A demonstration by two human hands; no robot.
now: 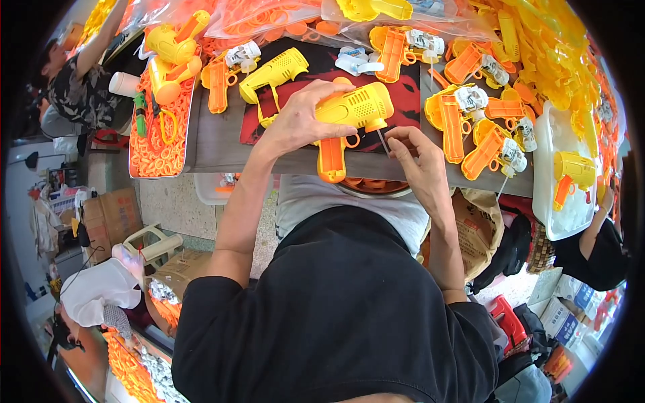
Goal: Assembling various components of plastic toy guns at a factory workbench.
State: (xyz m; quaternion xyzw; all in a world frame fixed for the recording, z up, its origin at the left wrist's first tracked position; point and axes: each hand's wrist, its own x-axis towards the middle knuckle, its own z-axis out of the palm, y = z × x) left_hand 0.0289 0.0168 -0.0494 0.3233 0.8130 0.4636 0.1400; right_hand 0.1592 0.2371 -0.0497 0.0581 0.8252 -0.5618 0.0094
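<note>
My left hand (295, 121) is closed around the body of a yellow toy gun (356, 106), its grip hanging toward me over the table's front edge and an orange trigger below the body. At the gun's right end, my right hand (420, 161) pinches a thin pale tube (383, 140) that hangs under the nozzle. Whether the tube is fixed to the gun, I cannot tell. Beyond my left hand lies an empty yellow gun shell (279, 72). Right of my right hand lie several open gun halves (449, 124) with orange inner grips and white mechanisms.
A tray of orange rings (158, 158) stands left, with a green-handled screwdriver (140, 114) and finished-looking yellow guns (168, 43) on it. At right, a white bin (557, 221) holds another yellow gun (573, 171). Yellow parts (551, 60) are piled far right. Other people work on both sides.
</note>
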